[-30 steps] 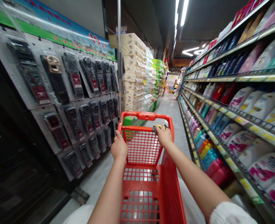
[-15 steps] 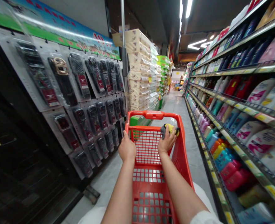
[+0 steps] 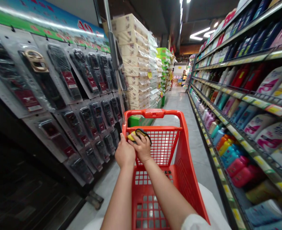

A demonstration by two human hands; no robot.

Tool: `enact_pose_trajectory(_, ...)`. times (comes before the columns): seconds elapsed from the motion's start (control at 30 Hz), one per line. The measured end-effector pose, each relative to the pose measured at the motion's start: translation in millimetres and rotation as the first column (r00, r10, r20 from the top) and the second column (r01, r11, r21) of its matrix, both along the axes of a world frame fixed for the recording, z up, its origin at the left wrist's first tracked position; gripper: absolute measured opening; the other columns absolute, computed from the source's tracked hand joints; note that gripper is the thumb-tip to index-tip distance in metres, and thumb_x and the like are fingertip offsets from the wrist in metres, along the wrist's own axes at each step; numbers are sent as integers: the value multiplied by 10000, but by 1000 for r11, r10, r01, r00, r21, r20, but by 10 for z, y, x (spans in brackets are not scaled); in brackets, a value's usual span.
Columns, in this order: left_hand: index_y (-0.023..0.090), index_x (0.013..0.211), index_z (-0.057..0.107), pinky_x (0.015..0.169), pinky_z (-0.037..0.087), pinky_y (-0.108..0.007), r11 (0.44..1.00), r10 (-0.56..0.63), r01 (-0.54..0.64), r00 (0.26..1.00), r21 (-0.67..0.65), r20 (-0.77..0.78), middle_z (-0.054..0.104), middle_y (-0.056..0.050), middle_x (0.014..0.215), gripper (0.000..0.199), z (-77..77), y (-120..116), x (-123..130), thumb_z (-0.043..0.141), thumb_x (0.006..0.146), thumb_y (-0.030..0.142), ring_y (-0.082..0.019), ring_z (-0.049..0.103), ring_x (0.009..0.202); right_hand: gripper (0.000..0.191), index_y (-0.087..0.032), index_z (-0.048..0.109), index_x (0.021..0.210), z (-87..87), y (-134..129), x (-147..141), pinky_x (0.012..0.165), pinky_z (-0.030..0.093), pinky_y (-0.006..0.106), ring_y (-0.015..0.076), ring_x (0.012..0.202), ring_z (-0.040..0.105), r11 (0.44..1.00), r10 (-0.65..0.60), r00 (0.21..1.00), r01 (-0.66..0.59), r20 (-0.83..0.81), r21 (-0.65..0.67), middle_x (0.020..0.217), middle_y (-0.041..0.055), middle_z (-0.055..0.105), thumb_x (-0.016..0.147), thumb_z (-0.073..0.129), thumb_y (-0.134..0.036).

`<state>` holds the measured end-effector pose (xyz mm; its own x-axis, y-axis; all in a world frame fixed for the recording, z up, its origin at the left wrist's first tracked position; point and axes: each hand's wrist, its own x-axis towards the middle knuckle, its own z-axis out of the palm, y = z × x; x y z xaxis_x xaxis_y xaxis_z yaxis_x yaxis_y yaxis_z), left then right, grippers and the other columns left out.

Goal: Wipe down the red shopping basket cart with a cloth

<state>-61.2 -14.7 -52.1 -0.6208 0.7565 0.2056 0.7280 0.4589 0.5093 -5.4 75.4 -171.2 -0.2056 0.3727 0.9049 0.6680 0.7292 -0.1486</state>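
Directly in front of me stands a red plastic shopping basket [image 3: 191, 172] with a grid wall and a raised handle [image 3: 154, 113]. My left hand [image 3: 125, 153] is closed around the basket's left rim near the upper corner. Close beside it, my right hand [image 3: 142, 147] presses a yellow and dark grey cloth [image 3: 132, 136] against the left end of the crossbar. Its fingers lie bent over the cloth. A slim metal pole [image 3: 112, 48] with a dark grip rises behind the basket's left corner.
Packaged belts [image 3: 75, 75] hang on a rack at the left. Stacked tissue packs [image 3: 136, 64] stand behind, with a green box [image 3: 137, 121] at their foot. Shelves of bottles [image 3: 239, 161] line the right side. Grey floor [image 3: 176, 99] runs down the aisle.
My right hand has slid the cloth leftward along the crossbar, from the right corner to beside my left hand. My left hand keeps its hold. The view has shifted slightly.
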Motion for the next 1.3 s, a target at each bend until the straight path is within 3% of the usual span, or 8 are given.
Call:
enact_pose_trajectory(0.23,160,1497,358,756,524,-409,1000,-14,14,999,-7,-38,698,-202,1131,569,46,-4,8,321,930,188,-326,700,951,446,-405,691,1128,-28,-17,456,1009,327,435,220,1186,460,973,-197,965,171,-173,-152,1239,5,626,855,563,-76)
enact_pose_trajectory(0.5,178,1500,354,764,520,-423,1000,-3,3,1000,-18,-22,707,-180,1118,569,61,-28,34,314,933,196,-333,697,951,501,-167,586,1313,23,10,623,1042,381,446,283,1240,467,861,-500,357,306,-789,-407,1324,164,455,832,458,-113)
enact_pose_trajectory(0.63,170,1499,354,761,520,-418,1000,5,-5,1000,-18,-16,701,-185,1130,569,68,-31,46,312,933,190,-333,695,961,480,-237,624,1273,-24,-65,260,1001,400,410,258,1187,482,896,-428,662,220,-615,-386,1279,125,493,837,488,-92)
enact_pose_trajectory(0.7,163,1494,363,764,519,-413,1000,8,-8,1000,-17,-23,701,-190,1126,563,72,-33,44,319,933,191,-331,695,962,433,-333,676,1177,-109,-148,65,975,398,383,230,1163,483,939,-226,919,117,-323,-324,1260,65,544,844,541,-92)
enact_pose_trajectory(0.77,164,1491,369,762,519,-409,1000,7,-7,999,-20,-33,702,-193,1121,559,75,-35,37,324,934,195,-329,698,955,344,-389,713,1065,-191,-212,-36,963,381,368,206,1139,485,961,-27,1000,22,-14,-277,1236,13,593,860,598,-137)
enact_pose_trajectory(0.93,192,1491,375,757,523,-413,999,15,-17,999,-36,-39,711,-184,1104,554,93,-39,20,320,940,215,-333,699,958,386,-375,730,1044,-129,-195,345,969,347,376,211,1152,469,940,-214,971,175,-107,-292,1214,18,614,827,606,-81)
enact_pose_trajectory(1.1,188,1504,352,760,522,-428,999,6,-7,1000,-41,-10,711,-194,1096,574,132,-47,31,318,931,206,-347,695,961,445,-243,735,1028,63,-11,873,1063,329,451,245,1268,421,890,-454,668,316,-589,-328,1339,83,516,750,465,-24)
enact_pose_trajectory(1.3,178,1489,385,745,524,-414,1000,6,-6,1000,5,8,712,-209,1077,573,115,-33,44,349,918,212,-345,696,941,634,-187,586,1306,-672,-91,755,1099,347,467,238,1375,368,890,-448,591,230,-671,-393,1478,123,383,731,374,-28)
